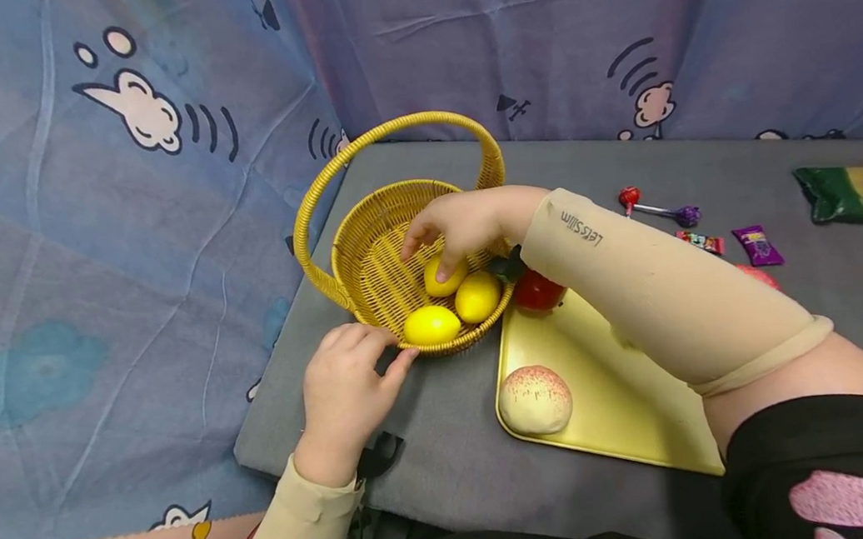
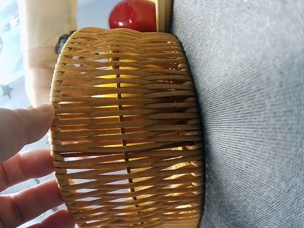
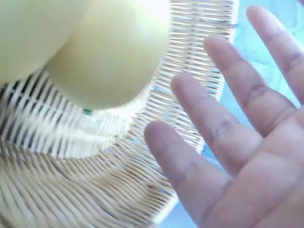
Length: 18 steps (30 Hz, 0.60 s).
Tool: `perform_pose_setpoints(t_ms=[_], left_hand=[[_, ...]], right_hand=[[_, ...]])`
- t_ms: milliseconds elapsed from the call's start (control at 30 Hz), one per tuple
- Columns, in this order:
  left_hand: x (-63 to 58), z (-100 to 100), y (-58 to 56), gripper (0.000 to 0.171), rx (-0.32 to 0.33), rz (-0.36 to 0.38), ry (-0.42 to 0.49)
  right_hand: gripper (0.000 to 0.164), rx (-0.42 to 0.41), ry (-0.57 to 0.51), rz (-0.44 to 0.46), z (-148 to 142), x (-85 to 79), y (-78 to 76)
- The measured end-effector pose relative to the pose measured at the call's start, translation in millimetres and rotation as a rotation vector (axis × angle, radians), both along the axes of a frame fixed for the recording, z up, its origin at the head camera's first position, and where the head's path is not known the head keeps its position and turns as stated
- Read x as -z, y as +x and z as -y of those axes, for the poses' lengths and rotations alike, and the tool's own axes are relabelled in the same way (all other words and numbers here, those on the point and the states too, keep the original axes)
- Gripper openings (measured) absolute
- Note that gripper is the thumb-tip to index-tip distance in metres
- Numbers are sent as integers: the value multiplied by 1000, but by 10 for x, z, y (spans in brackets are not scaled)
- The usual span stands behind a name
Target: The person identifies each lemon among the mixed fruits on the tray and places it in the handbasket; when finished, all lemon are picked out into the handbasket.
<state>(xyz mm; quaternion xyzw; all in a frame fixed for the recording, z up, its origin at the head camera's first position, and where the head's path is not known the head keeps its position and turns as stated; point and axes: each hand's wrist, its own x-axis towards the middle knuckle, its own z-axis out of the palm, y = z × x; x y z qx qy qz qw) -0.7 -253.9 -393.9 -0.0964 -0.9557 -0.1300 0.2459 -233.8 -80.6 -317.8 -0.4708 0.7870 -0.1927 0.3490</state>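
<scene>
A yellow wicker basket [image 1: 379, 265] with a tall hoop handle stands on the grey table. Three lemons lie inside: one nearest the front rim [image 1: 431, 325], one at the right [image 1: 478, 297] and one behind them [image 1: 439, 276]. My left hand [image 1: 349, 384] pinches the front rim; in the left wrist view its thumb [image 2: 40, 121] meets the rim's edge and the other fingers pass behind it. Over the basket, my right hand [image 1: 461, 221] has its thumb above the back lemon. The right wrist view shows its fingers [image 3: 213, 128] spread, with nothing between them.
A yellow tray [image 1: 613, 399] holds a round cream-and-pink peach [image 1: 535, 400]. A red fruit [image 1: 538, 290] lies near the basket, partly behind the right arm. Farther right are lollipops [image 1: 668, 213], wrapped sweets [image 1: 758, 245] and a green-and-tan packet [image 1: 854, 192]. Patterned cloth [image 1: 537, 62] hangs behind.
</scene>
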Motion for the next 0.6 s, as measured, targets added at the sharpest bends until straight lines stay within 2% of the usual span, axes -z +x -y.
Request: perform_pose_setpoints(t_ms=[200,333,600], left_hand=[[-4,-5,4,27,-8,3,-3],[-2,-11,9,27,-9,1,-7],[-25,-26,21,27,-5,-1,-3]], right_hand=[[58,14,-103,27,-188,-184,113],[59,7,-169,11,-361,-268,207],[55,65,-319,67,-770,-396,359]])
